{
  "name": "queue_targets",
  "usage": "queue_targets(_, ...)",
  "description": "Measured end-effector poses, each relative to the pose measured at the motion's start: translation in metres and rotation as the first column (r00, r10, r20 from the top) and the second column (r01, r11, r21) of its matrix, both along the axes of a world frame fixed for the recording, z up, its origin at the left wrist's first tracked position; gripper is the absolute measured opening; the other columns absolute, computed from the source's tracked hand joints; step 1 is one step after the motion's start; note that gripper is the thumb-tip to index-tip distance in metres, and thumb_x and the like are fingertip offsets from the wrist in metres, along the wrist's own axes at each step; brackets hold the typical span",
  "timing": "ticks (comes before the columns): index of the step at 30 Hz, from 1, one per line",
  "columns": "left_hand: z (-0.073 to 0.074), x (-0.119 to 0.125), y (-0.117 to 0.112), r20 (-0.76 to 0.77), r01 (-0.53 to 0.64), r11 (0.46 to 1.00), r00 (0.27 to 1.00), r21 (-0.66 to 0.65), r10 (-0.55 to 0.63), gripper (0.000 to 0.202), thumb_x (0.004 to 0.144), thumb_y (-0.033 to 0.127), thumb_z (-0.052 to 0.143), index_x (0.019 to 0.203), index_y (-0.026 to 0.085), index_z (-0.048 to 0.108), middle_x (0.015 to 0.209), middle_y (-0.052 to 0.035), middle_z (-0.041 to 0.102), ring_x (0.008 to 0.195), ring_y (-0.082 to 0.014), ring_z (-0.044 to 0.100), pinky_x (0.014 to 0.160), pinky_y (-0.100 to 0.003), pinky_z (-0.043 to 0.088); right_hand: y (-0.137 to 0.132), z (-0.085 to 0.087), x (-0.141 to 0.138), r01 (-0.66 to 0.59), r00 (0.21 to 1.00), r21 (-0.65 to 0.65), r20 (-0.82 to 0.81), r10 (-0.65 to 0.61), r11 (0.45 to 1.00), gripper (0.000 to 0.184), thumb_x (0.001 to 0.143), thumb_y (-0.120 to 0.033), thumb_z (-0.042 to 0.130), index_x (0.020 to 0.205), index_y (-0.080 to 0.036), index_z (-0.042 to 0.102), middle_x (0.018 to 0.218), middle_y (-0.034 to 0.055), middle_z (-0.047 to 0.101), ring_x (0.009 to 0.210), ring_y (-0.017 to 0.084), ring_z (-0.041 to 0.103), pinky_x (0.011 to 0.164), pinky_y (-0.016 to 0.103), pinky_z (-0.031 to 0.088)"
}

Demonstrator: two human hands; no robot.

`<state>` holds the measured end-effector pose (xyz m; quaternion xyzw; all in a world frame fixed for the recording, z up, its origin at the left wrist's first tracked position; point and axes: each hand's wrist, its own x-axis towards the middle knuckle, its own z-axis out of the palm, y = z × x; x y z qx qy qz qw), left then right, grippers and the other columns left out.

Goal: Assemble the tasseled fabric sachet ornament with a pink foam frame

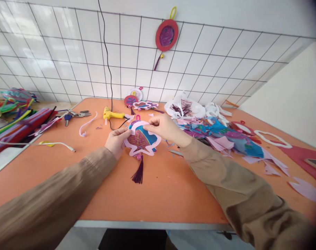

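Note:
Between my two hands is a pink-framed hanging ornament (142, 140) with a blue and purple patterned fabric centre. A pink loop (138, 117) sticks up at its top, and below it hang a pink bead (138, 157) and a dark purple tassel (138, 172). My left hand (117, 140) grips the frame's upper left edge, thumb in front. With fingertips pinched, my right hand (164, 126) holds its upper right edge. Just behind lies a yellow hot glue gun (113, 114). Scissors (175, 152), partly hidden by my right wrist, lie on the orange table (158, 198).
Fabric and pink paper scraps (220, 135) spread across the right side, near a white plastic bag (185, 106). Colourful pipe cleaners (22, 126), keys (77, 115) and a white cable (43, 143) lie left. Finished ornaments (131, 100) rest at the back; a red round one (167, 34) hangs on the tiled wall.

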<state>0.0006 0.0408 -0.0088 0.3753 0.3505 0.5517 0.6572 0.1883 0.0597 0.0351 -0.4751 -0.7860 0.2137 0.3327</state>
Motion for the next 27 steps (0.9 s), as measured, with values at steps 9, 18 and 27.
queue_targets(9,-0.002,-0.001,0.000,-0.062,0.034,0.999,0.998,0.037,-0.031,0.022,0.053,0.027,0.084,0.064,0.012,0.073,0.059,-0.0048,0.068,0.051,-0.0134,0.060,0.049,-0.024,0.049,-0.001,-0.006,-0.008,0.057,0.993,0.046,-0.104,-0.052,0.997,0.045,0.078,-0.044,0.064,0.049,-0.018,0.041,0.050,-0.0046,0.038,0.052,0.008,0.032,0.051,0.026,0.023)
queue_targets(18,0.001,-0.004,0.003,-0.147,0.022,0.994,0.989,0.110,-0.005,0.028,0.055,0.037,0.085,0.062,0.014,0.071,0.058,-0.0031,0.067,0.051,-0.0146,0.059,0.051,-0.025,0.046,-0.002,-0.008,-0.010,0.067,0.993,0.037,-0.103,-0.063,0.997,0.053,0.077,-0.054,0.062,0.048,-0.020,0.034,0.047,-0.0046,0.037,0.050,0.008,0.031,0.050,0.026,0.021)
queue_targets(27,0.000,-0.002,0.004,-0.168,-0.068,0.987,0.981,0.148,0.093,0.042,0.050,0.049,0.087,0.054,0.015,0.064,0.050,0.0009,0.059,0.043,-0.0095,0.051,0.043,-0.021,0.040,-0.005,0.000,-0.008,-0.022,0.988,-0.011,-0.153,0.020,1.000,0.041,0.078,-0.043,0.061,0.051,-0.018,0.042,0.051,-0.0058,0.032,0.051,0.007,0.028,0.049,0.026,0.020)
